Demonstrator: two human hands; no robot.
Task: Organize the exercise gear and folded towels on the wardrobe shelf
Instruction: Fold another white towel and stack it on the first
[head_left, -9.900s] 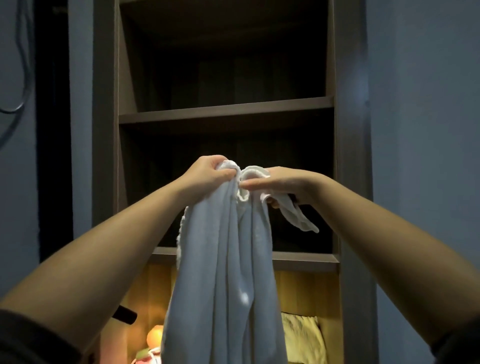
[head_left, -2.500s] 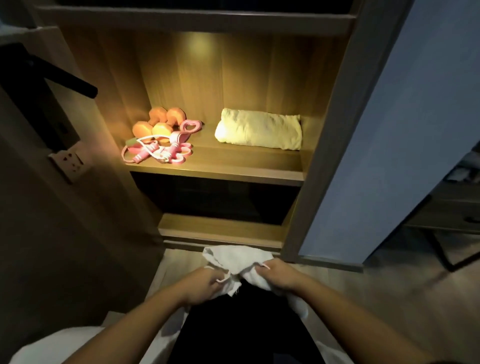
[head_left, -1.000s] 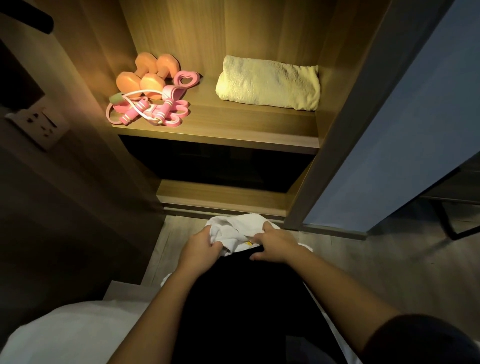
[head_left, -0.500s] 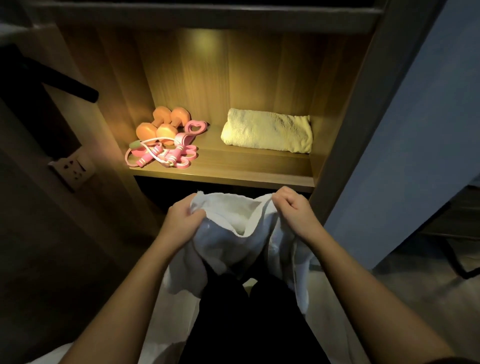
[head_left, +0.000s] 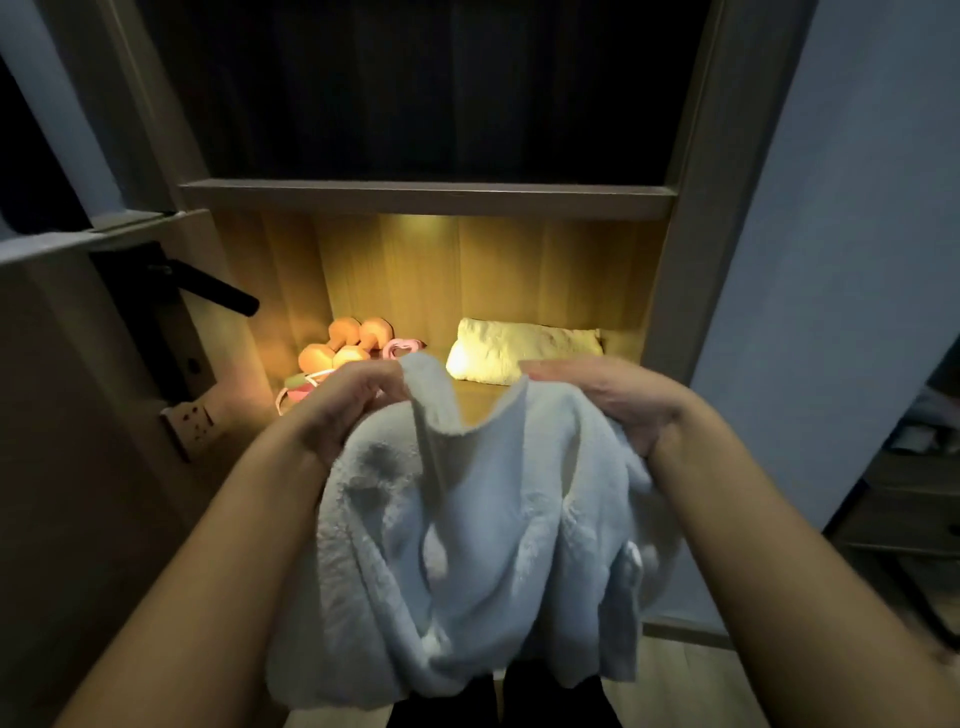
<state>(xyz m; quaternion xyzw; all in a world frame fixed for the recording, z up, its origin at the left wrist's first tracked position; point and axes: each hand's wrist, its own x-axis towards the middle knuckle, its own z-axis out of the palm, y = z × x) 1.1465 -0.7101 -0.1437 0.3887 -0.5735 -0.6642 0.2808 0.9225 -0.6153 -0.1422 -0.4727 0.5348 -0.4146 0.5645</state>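
Observation:
A white towel (head_left: 467, 530) hangs bunched between my two hands in front of the lit wardrobe shelf (head_left: 470, 399). My left hand (head_left: 343, 402) grips its upper left edge and my right hand (head_left: 613, 397) grips its upper right edge; a slack loop of the edge sags between them. On the shelf behind lie a folded yellow towel (head_left: 524, 349) at the right, orange dumbbells (head_left: 345, 345) at the left, and pink exercise gear (head_left: 402, 347), mostly hidden behind my left hand and the white towel.
A dark shelf (head_left: 431, 200) sits just above the lit one. A door with a black lever handle (head_left: 208, 288) and a wall socket (head_left: 189, 421) stand at the left. The wardrobe's side panel (head_left: 691, 218) and a blue wall (head_left: 831, 260) are at the right.
Both hands have lifted the white towel from low near my legs up in front of the lit shelf and moved further apart. The view has tilted upward.

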